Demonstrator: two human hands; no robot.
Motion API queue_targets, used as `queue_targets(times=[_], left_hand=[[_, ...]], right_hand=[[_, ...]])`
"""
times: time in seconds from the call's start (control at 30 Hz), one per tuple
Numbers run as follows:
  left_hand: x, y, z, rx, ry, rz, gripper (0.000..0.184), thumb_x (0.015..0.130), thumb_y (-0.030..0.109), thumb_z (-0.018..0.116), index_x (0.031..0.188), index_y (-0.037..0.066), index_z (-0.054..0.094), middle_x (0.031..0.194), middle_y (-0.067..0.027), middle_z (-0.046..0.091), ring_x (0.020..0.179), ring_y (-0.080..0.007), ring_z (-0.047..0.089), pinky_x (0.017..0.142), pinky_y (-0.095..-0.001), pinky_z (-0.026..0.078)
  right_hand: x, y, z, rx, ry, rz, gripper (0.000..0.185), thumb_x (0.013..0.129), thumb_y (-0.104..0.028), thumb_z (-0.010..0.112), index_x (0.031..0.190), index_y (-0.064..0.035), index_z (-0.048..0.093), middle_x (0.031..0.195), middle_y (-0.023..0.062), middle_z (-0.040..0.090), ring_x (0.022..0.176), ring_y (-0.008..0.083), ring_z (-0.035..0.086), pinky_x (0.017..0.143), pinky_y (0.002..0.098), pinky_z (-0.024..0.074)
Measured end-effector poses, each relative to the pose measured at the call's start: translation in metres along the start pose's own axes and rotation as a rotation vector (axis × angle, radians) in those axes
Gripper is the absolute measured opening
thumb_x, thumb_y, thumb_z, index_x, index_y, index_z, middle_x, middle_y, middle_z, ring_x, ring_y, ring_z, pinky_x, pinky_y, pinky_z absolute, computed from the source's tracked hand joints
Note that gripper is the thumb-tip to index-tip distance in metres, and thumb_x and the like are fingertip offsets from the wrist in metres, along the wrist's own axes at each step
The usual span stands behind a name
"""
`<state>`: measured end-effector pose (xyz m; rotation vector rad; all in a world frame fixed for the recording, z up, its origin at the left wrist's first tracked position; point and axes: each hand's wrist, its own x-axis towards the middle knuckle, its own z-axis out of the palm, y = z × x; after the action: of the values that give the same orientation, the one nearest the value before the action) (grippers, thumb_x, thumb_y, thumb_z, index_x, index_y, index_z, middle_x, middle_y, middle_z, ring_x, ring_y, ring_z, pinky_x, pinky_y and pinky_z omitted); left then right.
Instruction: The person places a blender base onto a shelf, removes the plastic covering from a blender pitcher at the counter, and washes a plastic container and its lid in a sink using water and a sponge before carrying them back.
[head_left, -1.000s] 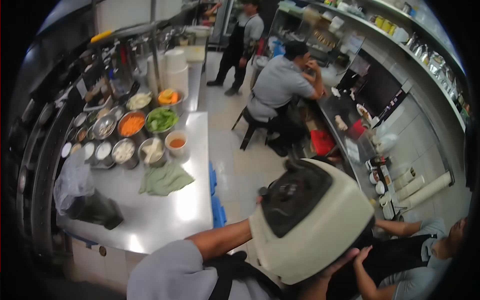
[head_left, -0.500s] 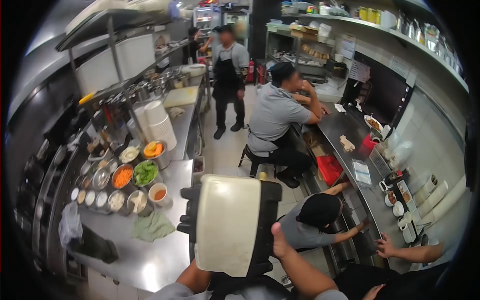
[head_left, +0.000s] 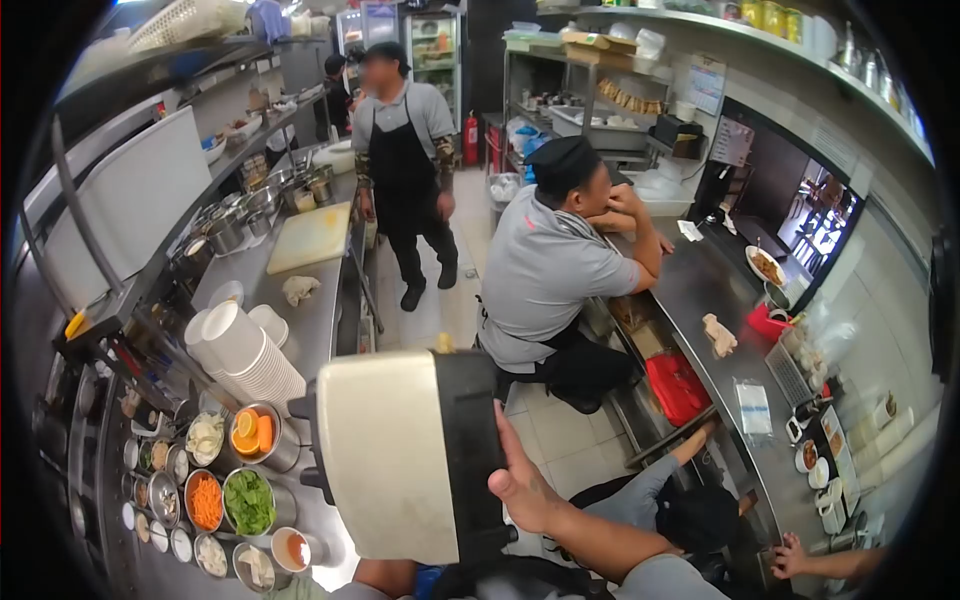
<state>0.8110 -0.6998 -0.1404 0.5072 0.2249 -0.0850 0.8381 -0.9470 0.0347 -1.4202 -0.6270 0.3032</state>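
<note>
A boxy cream-and-black appliance (head_left: 390,455) is held up in front of me; its exact kind does not show. It has a smooth cream face and dark knob-like parts on the left edge. My right hand (head_left: 525,485) grips its black right side, thumb and fingers against the casing. The left forearm (head_left: 392,578) reaches in beneath the appliance, which hides my left hand and its fingers. Left of the appliance, the steel counter bears shredded carrot (head_left: 206,500), green leaves (head_left: 249,501) and a cup of reddish liquid (head_left: 294,550).
Stacked white tubs (head_left: 250,355) stand at the left. A co-worker in a black apron (head_left: 405,150) stands in the aisle; another sits (head_left: 560,270) at the right counter (head_left: 690,285). A third person in a black cap (head_left: 700,515) bends low beside me. Another person's hand (head_left: 790,556) is at lower right.
My view has moved forward along the aisle, and the appliance sits further left in it. The standing co-worker appears nearer and has turned their head. My right hand keeps its hold.
</note>
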Motion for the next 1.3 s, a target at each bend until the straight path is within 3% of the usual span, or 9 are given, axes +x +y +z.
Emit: queue_targets(times=[0.07,0.17,0.27,0.37,0.53,0.6,0.9,1.07,1.3], left_hand=[[0.034,0.020,0.012,0.015,-0.018,0.011,0.083,0.084,0.074,0.043,0.139,0.012,0.046,0.136,-0.0119,0.052,0.119,-0.0296,0.054,0.103,-0.0429,0.042],[0.082,0.043,0.031,0.028,-0.051,0.018,0.083,0.084,0.074,0.043,0.139,0.012,0.046,0.136,-0.0119,0.052,0.119,-0.0297,0.054,0.103,-0.0430,0.042],[0.124,0.061,0.047,0.024,-0.077,0.031,0.083,0.084,0.074,0.043,0.139,0.012,0.046,0.136,-0.0119,0.052,0.119,-0.0297,0.054,0.103,-0.0431,0.042],[0.174,0.078,0.067,0.025,-0.122,0.039,0.083,0.084,0.074,0.043,0.139,0.012,0.045,0.136,-0.0119,0.052,0.119,-0.0298,0.054,0.103,-0.0432,0.042],[0.261,0.113,0.082,0.022,-0.154,0.081,0.083,0.084,0.074,0.043,0.139,0.012,0.045,0.137,-0.0119,0.052,0.119,-0.0298,0.054,0.103,-0.0433,0.042],[0.300,0.129,0.090,0.024,-0.160,0.102,0.083,0.083,0.074,0.043,0.139,0.012,0.045,0.137,-0.0120,0.051,0.119,-0.0299,0.054,0.103,-0.0434,0.042],[0.439,0.208,0.095,0.049,-0.077,0.179,0.084,0.083,0.074,0.043,0.139,0.012,0.045,0.137,-0.0120,0.051,0.119,-0.0300,0.054,0.103,-0.0437,0.042],[0.518,0.262,0.066,0.060,-0.031,0.206,0.084,0.083,0.074,0.043,0.140,0.012,0.045,0.137,-0.0120,0.051,0.120,-0.0301,0.053,0.104,-0.0439,0.042],[0.672,0.372,0.034,0.074,-0.068,0.161,0.084,0.083,0.074,0.044,0.140,0.012,0.044,0.138,-0.0121,0.050,0.120,-0.0302,0.053,0.104,-0.0441,0.042]], right_hand=[[0.026,-0.005,-0.008,-0.033,0.054,-0.089,0.124,0.077,-0.071,0.059,0.148,0.0020,-0.010,0.155,0.0263,-0.001,0.145,0.0366,0.004,0.114,0.0488,0.0175],[0.056,-0.013,-0.016,-0.257,0.127,-0.440,0.114,0.074,-0.064,0.069,0.147,-0.0005,0.011,0.154,0.0256,0.011,0.143,0.0401,0.016,0.112,0.0493,0.0237],[0.094,-0.025,-0.019,-0.602,0.027,-0.552,0.109,0.072,-0.061,0.073,0.145,-0.0006,0.019,0.150,0.0251,0.021,0.139,0.0439,0.024,0.111,0.0508,0.0267],[0.139,-0.012,-0.026,-0.850,0.039,-0.549,0.117,0.064,-0.059,0.080,0.144,0.0020,0.020,0.145,0.0281,0.029,0.134,0.0505,0.028,0.108,0.0558,0.0296],[0.224,0.020,-0.061,-0.883,0.079,-0.591,0.107,0.066,-0.048,0.082,0.145,-0.0067,0.023,0.147,0.0276,0.027,0.133,0.0515,0.030,0.106,0.0556,0.0325],[0.265,0.028,-0.079,-0.954,0.097,-0.663,0.114,0.051,-0.030,0.088,0.146,-0.0128,0.027,0.148,0.0260,0.027,0.132,0.0490,0.033,0.102,0.0529,0.0371],[0.446,0.053,-0.135,-0.844,0.066,-0.762,0.089,0.063,-0.016,0.078,0.142,-0.0131,0.035,0.149,0.0228,0.031,0.132,0.0498,0.033,0.100,0.0558,0.0374],[0.541,0.096,-0.151,-0.855,0.144,-0.804,0.072,0.075,-0.008,0.062,0.142,-0.0167,0.036,0.149,0.0200,0.034,0.136,0.0422,0.032,0.101,0.0582,0.0343],[0.715,0.148,-0.164,-0.881,0.232,-0.853,0.084,0.067,-0.024,0.075,0.140,-0.0148,0.035,0.150,0.0212,0.030,0.136,0.0450,0.031,0.104,0.0586,0.0317]])
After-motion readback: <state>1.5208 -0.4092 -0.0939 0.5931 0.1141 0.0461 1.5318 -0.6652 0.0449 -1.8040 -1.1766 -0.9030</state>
